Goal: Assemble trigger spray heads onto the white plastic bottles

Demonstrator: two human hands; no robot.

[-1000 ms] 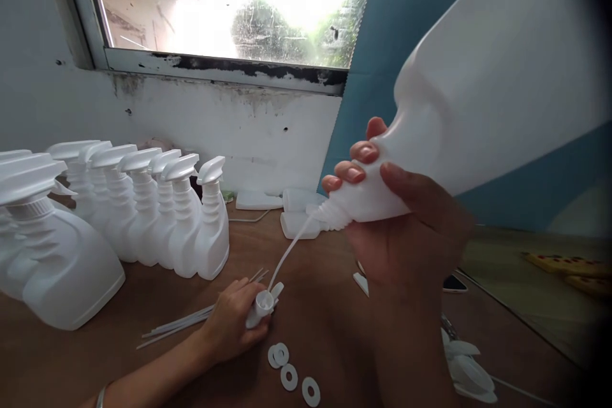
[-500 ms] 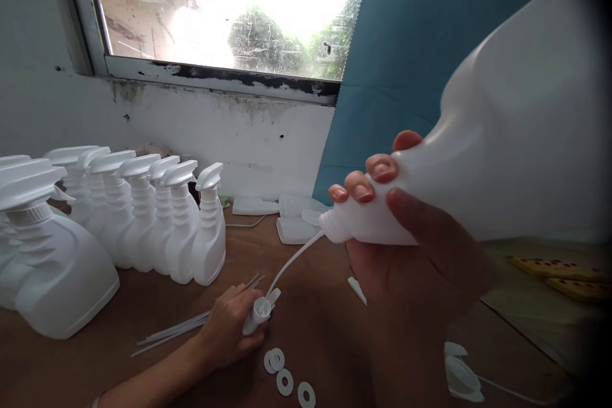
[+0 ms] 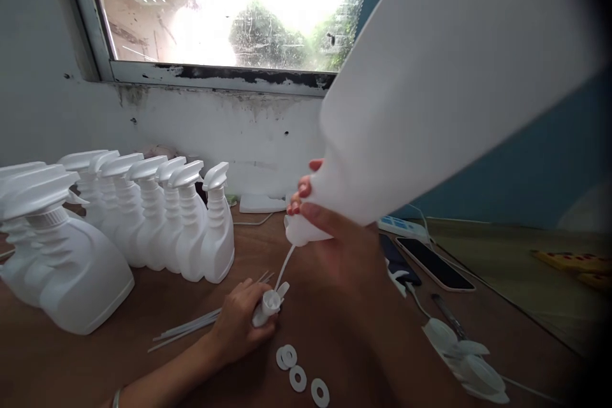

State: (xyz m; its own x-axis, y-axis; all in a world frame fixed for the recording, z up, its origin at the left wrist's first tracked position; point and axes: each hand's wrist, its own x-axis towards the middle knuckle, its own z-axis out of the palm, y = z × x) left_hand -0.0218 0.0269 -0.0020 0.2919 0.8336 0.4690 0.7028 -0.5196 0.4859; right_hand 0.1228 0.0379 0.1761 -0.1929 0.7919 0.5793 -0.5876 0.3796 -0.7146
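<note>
My left hand is closed around a white trigger spray head low over the table. From the spray head a thin white dip tube rises to the mouth of a white plastic bottle; its upper end is out of sight there. My right hand grips this bottle by its neck, tilted mouth-down to the left, its body filling the upper right. Beside my left hand lie several loose thin tubes. Several white ring washers rest on the table just below the spray head.
Assembled white spray bottles stand in rows on the left. At the right are a phone, a power strip, a pen and white plastic parts. More white pieces lie by the wall under the window.
My right hand and the bottle have moved left, and the bottle is tilted more steeply. The bottle's mouth is nearer the spray head, and less of the tube shows. The view has shifted slightly.
</note>
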